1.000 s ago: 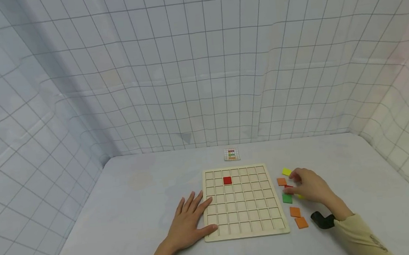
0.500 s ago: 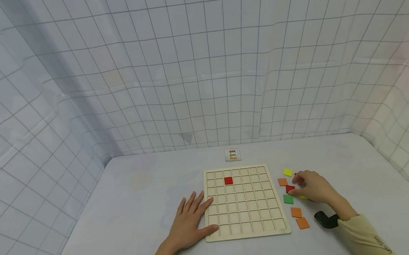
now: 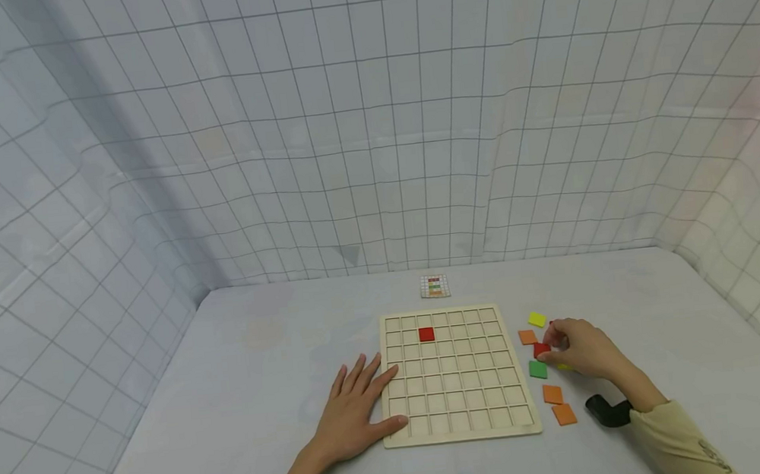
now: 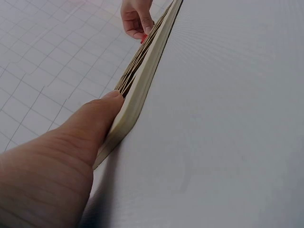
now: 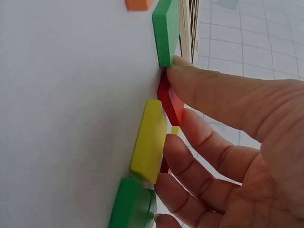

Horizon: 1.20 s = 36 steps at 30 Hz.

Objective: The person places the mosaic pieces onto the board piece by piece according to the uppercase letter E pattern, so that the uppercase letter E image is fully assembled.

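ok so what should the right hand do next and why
Probably lift the red tile straight up: the right hand appears to be pinching it, and the board shows just one red square, with many bare cells around it.

No letters or numbers can be read. The small card (image 3: 435,286), at 12 o'clock from the board (image 3: 461,382) on the bench (image 3: 280,346), bears a printed grid with coloured cells. At 4 o'clock from the board, the right sleeve (image 3: 674,437) carries a dark marking (image 3: 711,453), unreadable.
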{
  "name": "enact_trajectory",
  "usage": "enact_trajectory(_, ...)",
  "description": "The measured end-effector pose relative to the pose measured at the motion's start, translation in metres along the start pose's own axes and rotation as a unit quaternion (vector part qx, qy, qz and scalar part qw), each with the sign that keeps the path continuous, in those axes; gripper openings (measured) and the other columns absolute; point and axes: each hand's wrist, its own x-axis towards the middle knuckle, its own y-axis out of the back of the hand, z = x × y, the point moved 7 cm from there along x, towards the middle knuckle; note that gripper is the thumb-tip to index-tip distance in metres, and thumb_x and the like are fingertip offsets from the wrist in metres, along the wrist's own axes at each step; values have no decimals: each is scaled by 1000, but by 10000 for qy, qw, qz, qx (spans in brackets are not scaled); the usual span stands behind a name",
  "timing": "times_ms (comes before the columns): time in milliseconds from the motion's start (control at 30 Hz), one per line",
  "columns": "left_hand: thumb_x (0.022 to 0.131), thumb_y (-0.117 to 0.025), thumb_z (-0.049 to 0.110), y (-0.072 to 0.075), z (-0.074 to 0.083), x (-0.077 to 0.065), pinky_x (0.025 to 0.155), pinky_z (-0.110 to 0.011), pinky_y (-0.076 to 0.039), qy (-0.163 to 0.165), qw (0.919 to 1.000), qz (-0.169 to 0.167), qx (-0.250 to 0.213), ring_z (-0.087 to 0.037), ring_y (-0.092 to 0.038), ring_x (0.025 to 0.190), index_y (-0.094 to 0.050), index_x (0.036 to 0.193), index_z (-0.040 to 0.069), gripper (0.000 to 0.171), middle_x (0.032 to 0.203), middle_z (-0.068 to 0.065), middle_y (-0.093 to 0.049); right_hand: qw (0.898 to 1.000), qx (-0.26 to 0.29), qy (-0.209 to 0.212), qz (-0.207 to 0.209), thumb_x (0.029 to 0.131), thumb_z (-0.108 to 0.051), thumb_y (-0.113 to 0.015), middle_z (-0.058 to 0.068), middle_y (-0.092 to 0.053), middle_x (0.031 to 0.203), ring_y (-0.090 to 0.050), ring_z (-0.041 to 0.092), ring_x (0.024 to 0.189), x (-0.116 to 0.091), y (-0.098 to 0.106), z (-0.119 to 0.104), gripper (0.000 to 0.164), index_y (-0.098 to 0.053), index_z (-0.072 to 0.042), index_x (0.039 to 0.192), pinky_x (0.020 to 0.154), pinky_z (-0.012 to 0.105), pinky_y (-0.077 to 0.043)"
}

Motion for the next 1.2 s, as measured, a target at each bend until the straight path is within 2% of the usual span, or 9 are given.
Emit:
enact_trajectory(433, 86, -48, 68, -1, 0, 0, 110, -54, -5, -23, 10000, -33, 26, -29, -12, 142, -37, 148, 24, 77, 155, -6, -24, 9995, 290, -3, 100, 78, -15, -78, -2, -51, 75, -44, 17, 68, -2, -1, 3, 23, -57, -11, 86, 57, 29, -36)
enact_trajectory(833, 85, -48, 69, 0, -2, 0, 110, -52, -4, 70, 9999, -78, 56, -28, -11, 143, -36, 148, 24, 79, 155, -6, -23, 9988, 378, 68, 306, 81, -5, -73, -2, -53, 77, -49, 17, 71, -4, -1, 2, 18, -58, -9, 90, 60, 30, -42)
enact_trajectory(1000, 85, -49, 69, 0, -2, 0, 110, -53, -5, 18, 10000, -4, 42, -29, -12, 142, -38, 148, 23, 78, 154, -6, -25, 9984, 421, 202, 319, 81, -2, -72, -2, -54, 76, -49, 17, 71, -5, -2, -3, 18, -57, -9, 88, 60, 28, -43)
enact_trajectory(1200, 86, -49, 68, 0, -1, 0, 110, -52, -4, 26, 10000, -69, 27, -28, -11, 143, -37, 148, 23, 78, 155, -6, -23, 9972, 462, 427, 392, 82, -2, -71, -3, -52, 75, -48, 16, 70, -4, -1, -10, 18, -57, -9, 90, 57, 26, -41)
